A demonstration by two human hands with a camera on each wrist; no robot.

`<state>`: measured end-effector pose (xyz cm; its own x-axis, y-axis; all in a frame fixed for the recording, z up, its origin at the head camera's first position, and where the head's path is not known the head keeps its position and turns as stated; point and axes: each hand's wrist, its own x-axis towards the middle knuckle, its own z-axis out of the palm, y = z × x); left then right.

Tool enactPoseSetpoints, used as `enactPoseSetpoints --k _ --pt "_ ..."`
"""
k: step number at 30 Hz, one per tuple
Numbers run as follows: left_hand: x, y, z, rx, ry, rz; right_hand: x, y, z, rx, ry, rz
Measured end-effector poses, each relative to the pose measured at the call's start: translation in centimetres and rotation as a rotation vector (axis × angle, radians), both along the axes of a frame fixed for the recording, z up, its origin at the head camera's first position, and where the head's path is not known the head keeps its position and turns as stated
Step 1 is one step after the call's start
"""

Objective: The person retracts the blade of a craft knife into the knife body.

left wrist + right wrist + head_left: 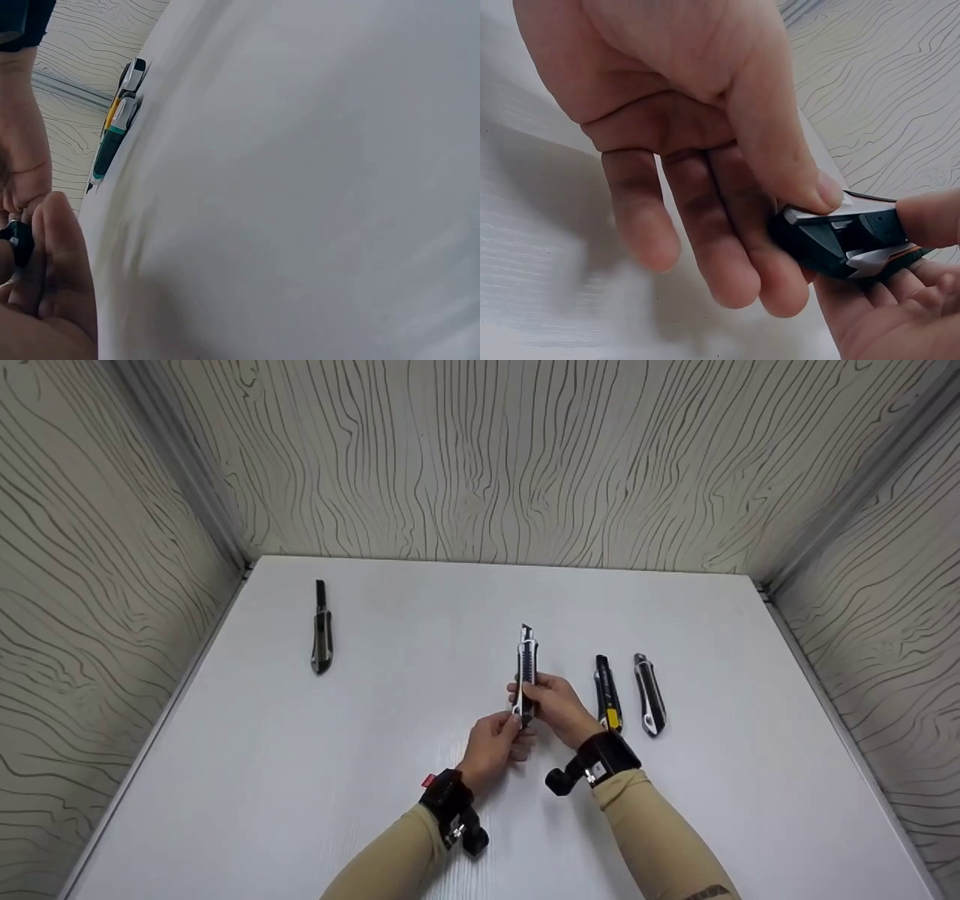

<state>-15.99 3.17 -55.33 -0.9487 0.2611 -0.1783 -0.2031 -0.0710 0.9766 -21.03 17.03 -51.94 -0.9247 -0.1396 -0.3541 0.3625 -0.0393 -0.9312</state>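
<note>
Near the middle of the table, a silver-and-black utility knife is held between both hands, its metal nose pointing toward the back wall. My right hand grips the handle, with the thumb on its upper face. At the butt end, my left hand pinches the knife between thumb and forefinger. The right wrist view shows that dark butt close up, while the left hand's other fingers hang below it. Most of the knife is hidden by the hands in the left wrist view.
Right of the hands lie a black utility knife with a yellow end and a grey-and-black one. Another dark utility knife lies far left. Wood-patterned panels enclose the white table at the back and sides.
</note>
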Motion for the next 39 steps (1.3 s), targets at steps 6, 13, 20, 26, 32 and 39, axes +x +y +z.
enactPoseSetpoints --k 6,13,20,26,32,39 --pt "-0.21 0.06 -0.12 -0.026 0.005 0.005 0.21 0.03 0.04 0.026 -0.005 0.002" --pt "-0.3 0.2 -0.35 -0.064 -0.004 0.016 0.37 -0.09 -0.14 0.049 0.006 -0.013" --pt "-0.14 0.15 -0.32 -0.042 -0.007 0.017 0.35 -0.03 -0.2 0.053 0.004 -0.005" --pt "-0.27 0.1 -0.35 -0.048 -0.013 0.018 0.35 -0.07 -0.26 0.05 0.01 0.006" --pt "-0.35 0.14 -0.39 -0.039 -0.014 0.012 0.32 -0.13 -0.4 0.055 0.012 0.009" --pt "-0.19 0.0 -0.27 -0.014 -0.028 0.006 0.21 -0.16 -0.6 0.057 0.019 0.015"
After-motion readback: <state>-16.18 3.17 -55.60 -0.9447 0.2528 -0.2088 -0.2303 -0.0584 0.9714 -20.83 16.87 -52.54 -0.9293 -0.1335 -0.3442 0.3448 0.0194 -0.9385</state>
